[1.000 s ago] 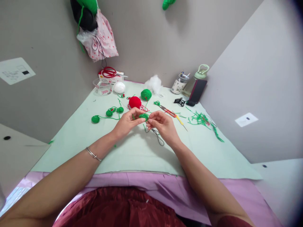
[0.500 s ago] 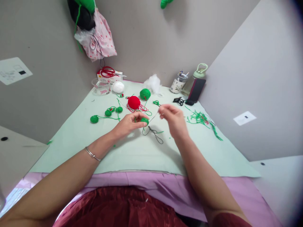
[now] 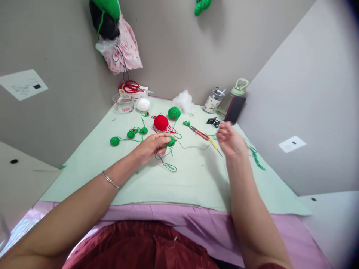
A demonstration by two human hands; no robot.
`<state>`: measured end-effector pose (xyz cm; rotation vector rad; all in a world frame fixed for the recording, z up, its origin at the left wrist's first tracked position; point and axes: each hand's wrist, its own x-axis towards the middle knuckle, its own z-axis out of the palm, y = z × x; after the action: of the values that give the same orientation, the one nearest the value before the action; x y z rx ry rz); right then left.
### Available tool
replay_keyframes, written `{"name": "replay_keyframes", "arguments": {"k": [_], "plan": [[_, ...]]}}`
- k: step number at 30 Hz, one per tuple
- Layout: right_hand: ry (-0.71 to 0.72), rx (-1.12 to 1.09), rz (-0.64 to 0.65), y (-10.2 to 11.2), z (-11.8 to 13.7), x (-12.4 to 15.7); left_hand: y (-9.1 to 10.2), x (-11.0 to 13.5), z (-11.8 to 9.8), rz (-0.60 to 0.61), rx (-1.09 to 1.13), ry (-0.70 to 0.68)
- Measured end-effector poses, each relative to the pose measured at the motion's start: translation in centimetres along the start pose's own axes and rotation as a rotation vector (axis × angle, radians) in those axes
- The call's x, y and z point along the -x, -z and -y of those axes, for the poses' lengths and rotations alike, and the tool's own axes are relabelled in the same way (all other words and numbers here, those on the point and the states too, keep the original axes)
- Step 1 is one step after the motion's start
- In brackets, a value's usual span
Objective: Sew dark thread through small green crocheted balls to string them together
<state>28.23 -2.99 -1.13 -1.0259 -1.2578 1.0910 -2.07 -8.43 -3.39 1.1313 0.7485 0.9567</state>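
Around, grey walls [image 3: 162, 52]; below left hand [image 3: 151, 146], mint tabletop [image 3: 168, 190]

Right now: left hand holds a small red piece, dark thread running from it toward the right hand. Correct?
Not quite: the small piece in the left hand is green, as the head view shows. The dark thread does run from it toward the right hand.

The person's left hand [image 3: 154, 145] is pinching between thumb [image 3: 163, 141] and fingers, left forearm [image 3: 98, 198] slanting inward. The right hand [image 3: 230, 140] is hovering well apart, forming a loose fist, right forearm [image 3: 248, 194] pointing forward.
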Motion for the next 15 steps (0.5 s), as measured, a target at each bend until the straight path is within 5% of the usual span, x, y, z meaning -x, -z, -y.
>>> {"name": "replay_keyframes", "arguments": {"k": [4, 7, 11, 15], "plan": [[-0.2, -0.133, 0.237, -8.0, -1.1, 2.6, 0.1, -0.1, -0.2, -0.079, -0.097, -0.028], [-0.292, -0.047, 0.446, -10.4, -1.0, 4.6, 0.3, -0.3, -0.2, -0.107, -0.136, -0.039], [-0.324, -0.062, 0.59, -10.0, -0.2, 4.6, 0.9, -0.5, 0.1, -0.124, -0.168, -0.035], [-0.114, -0.244, 0.269, -6.2, 1.2, 2.3, 1.4, -0.5, 0.0, -0.102, -0.183, 0.012]]}}
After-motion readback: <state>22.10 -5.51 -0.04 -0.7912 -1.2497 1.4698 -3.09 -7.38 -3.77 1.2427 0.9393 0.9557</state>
